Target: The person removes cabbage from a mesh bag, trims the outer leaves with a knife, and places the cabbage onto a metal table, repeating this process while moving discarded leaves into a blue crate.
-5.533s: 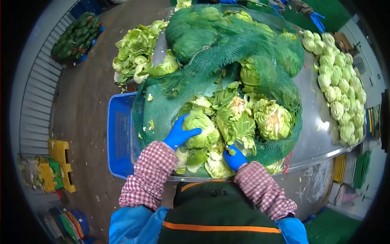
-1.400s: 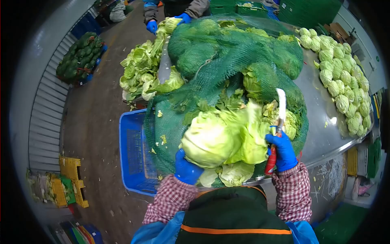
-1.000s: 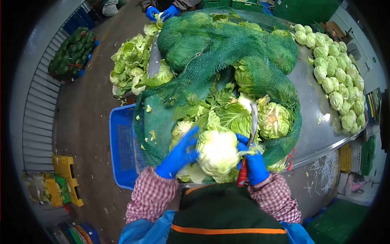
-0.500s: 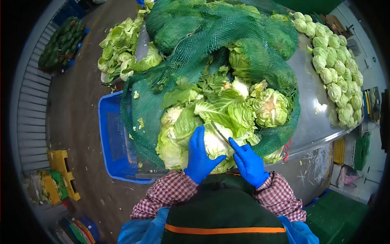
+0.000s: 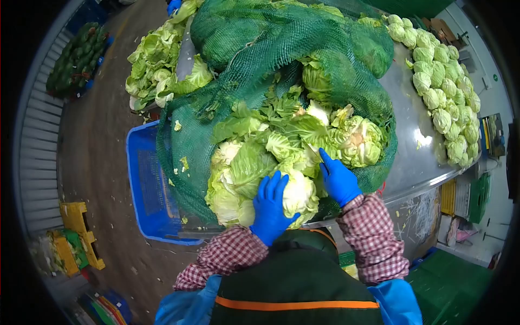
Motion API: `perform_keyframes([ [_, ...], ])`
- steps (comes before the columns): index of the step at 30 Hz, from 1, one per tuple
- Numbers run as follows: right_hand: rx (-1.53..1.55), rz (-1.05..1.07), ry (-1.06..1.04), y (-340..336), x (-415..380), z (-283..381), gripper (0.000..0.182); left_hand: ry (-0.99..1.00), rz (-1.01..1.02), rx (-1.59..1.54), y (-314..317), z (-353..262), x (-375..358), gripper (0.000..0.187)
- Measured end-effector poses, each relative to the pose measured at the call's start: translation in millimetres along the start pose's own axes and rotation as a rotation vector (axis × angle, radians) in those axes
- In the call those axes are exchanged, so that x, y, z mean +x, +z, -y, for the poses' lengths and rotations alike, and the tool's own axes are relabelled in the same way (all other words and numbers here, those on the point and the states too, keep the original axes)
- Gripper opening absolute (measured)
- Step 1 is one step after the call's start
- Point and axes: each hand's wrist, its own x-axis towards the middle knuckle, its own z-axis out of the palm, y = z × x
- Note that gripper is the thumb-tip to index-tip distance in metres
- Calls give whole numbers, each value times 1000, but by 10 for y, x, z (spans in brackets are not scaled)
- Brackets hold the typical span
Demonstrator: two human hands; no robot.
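**Metal table, green netting, pale cabbage**

The metal table (image 5: 406,157) was smooth and grey, catching a bright glare on its right. Across it sprawled green netting (image 5: 303,43), a woven mesh bunched in soft folds over bulging cabbages. Rounded, pale-green heads (image 5: 448,92) were packed in a long band along the table's right side. At the left edge stood a blue crate (image 5: 138,197), plastic and rectangular, with slotted walls.

Close to the person, near the table's front edge, the pale cabbage (image 5: 299,194) sat among ruffled, veined leaves. It was nearly round, slightly longer from front to back; which way its stem end pointed could not be told. The left hand (image 5: 271,211), blue-gloved, rested against its left side, fingers spread and thumb apart. The right hand (image 5: 340,180) was well clear of the left, curled around a knife (image 5: 313,150), mostly hidden. The thin visible blade pointed away from the person and leftward, its long axis diagonal.
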Motion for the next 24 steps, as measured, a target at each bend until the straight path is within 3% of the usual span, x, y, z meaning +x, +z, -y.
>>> perform_keyframes([
  [1, 85, -9, -16, 106, 4, -65, 57, 5, 11, 8, -13, 52, -8, 100],
  [3, 401, 254, 282, -228, -107, 410, 77, -61, -58, -275, -12, 137, 49, 100],
  [4, 494, 38, 242, 147, -124, 172, 78, -13, -35, -359, -61, 255, 101, 100],
  [5, 485, 39, 223, 344, -10, -59, 78, 50, 13, -428, -96, 431, 119, 103],
  [7, 579, -94, 208, 590, 110, -380, 53, 1, 218, -728, -347, 545, 53, 102],
  [8, 834, 46, 321, 207, 116, -198, 34, -8, 226, -712, -518, 459, 19, 102],
  [9, 1039, 38, 374, 221, 133, -192, 25, -9, 204, -902, -736, 309, -11, 100],
  [10, 1019, 116, 459, 120, 98, -103, 27, -4, 172, -1096, -861, 226, -18, 98],
  [11, 988, 192, 533, -68, 88, -1, 29, 118, 59, -1015, -885, 221, -25, 95],
  [13, 1188, 113, 508, -224, -1, 287, 43, 294, -115, -547, -1054, 81, 63, 105],
  [15, 1492, 143, 294, -497, -173, 681, 58, 334, -250, -359, -1073, -24, 120, 105],
  [17, 1306, 172, 72, -731, -343, 996, 54, 374, -358, -160, -1086, -74, 147, 106],
  [18, 1317, 162, 64, -735, -366, 1002, 54, 362, -424, -241, -1103, -81, 188, 102],
  [19, 1309, 132, 213, -748, -382, 986, 51, 350, -491, -326, -1121, -81, 228, 99],
  [20, 1292, 108, 362, -773, -384, 949, 48, -16, -338, -396, -1152, -19, 165, 105],
  [21, 1484, 43, 404, -789, -357, 816, 36, -16, -345, -393, -1159, -32, 194, 105],
  [23, 1597, -93, 405, -748, -301, 674, 27, -6, -454, -1172, -1199, -54, 267, 96],
  [24, 1619, -82, 409, -744, -276, 647, 26, -5, -327, -1530, -1195, 82, 308, 82],
])
